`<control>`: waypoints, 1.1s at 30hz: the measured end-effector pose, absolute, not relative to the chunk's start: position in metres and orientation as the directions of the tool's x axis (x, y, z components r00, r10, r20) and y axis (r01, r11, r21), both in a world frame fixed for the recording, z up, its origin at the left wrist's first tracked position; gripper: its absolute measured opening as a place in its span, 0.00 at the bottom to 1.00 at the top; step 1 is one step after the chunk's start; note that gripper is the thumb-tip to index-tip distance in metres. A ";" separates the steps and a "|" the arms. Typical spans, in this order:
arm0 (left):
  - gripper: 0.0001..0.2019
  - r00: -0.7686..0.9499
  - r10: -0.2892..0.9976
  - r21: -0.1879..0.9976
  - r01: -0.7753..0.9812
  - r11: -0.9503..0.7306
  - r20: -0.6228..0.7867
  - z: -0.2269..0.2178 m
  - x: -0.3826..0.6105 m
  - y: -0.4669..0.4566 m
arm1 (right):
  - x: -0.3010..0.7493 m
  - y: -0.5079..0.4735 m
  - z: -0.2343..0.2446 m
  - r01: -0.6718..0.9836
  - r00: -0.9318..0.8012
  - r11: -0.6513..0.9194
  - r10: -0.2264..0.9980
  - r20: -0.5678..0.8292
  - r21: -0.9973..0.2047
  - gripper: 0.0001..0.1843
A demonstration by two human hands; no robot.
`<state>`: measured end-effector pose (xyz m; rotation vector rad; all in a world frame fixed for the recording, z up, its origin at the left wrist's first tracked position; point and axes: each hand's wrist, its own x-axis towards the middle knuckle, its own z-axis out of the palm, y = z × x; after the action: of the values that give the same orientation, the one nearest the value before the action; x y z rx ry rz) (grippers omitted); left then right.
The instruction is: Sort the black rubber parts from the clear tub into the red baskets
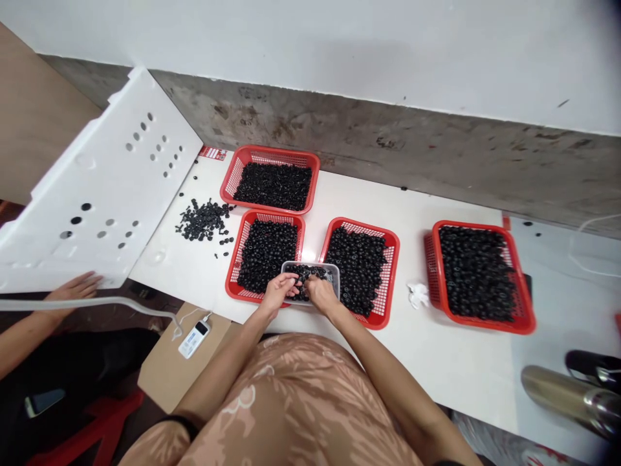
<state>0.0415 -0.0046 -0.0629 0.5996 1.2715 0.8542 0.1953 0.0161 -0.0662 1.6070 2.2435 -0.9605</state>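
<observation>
A: Main item?
B: Clear tub (337,279) of small black parts (301,270), near edge of the white table (436,356), between near-left basket (248,297) and middle basket (394,278).
A: Hands?
B: Left hand (277,292): fingertips pinched over tub; can't tell if gripping a part. Right hand (321,294): fingers curled down into tub, grip hidden.
A: Around?
B: Far basket (272,152), right basket (438,278), loose black pile (204,220) left. Co-worker's hand (80,287) at far-left panel (116,188).

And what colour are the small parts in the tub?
Black; the small parts show best in the head view.
</observation>
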 end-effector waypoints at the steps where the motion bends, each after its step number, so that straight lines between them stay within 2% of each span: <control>1: 0.21 0.066 0.819 0.793 -0.218 0.569 -0.570 -0.062 0.041 -0.005 | 0.195 0.017 -0.067 0.901 -0.389 0.195 0.760 -0.521 -0.388 0.15; 6: 0.20 0.056 0.821 0.790 -0.244 0.562 -0.567 -0.058 0.040 -0.004 | 0.196 0.021 -0.065 0.887 -0.387 0.180 0.791 -0.474 -0.424 0.11; 11: 0.17 0.076 0.817 0.790 -0.219 0.572 -0.571 -0.049 0.043 -0.005 | 0.215 0.017 -0.042 0.843 -0.376 0.155 0.854 -0.360 -0.515 0.10; 14: 0.15 0.114 0.825 0.811 -0.151 0.565 -0.554 -0.042 0.053 -0.005 | 0.223 0.012 -0.028 0.774 -0.387 0.177 0.893 -0.232 -0.608 0.09; 17: 0.14 0.137 0.840 0.831 -0.131 0.541 -0.525 -0.034 0.063 -0.002 | 0.226 0.006 -0.020 0.679 -0.423 0.274 0.904 -0.059 -0.681 0.10; 20: 0.13 0.166 0.842 0.832 -0.142 0.536 -0.514 -0.025 0.066 0.001 | 0.228 0.003 -0.012 0.606 -0.417 0.306 0.908 0.034 -0.734 0.11; 23: 0.13 0.213 0.830 0.816 -0.173 0.551 -0.515 -0.017 0.063 0.002 | 0.231 0.003 -0.002 0.518 -0.350 0.226 0.936 0.037 -0.825 0.12; 26: 0.13 0.259 0.813 0.787 -0.220 0.576 -0.522 -0.012 0.061 0.001 | 0.235 0.004 0.009 0.439 -0.330 0.118 0.943 -0.038 -0.891 0.13; 29: 0.15 0.301 0.781 0.721 -0.306 0.622 -0.547 -0.010 0.060 -0.002 | 0.236 0.004 0.014 0.384 -0.291 0.054 0.954 -0.066 -0.922 0.14; 33: 0.18 0.323 0.757 0.637 -0.410 0.653 -0.568 -0.006 0.059 -0.003 | 0.235 0.000 0.016 0.380 -0.157 0.046 0.988 -0.015 -0.924 0.14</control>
<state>0.0588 -0.0031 -0.0063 0.4153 0.9682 0.7945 0.2348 -0.0004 0.0163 2.2484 2.6071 -1.7667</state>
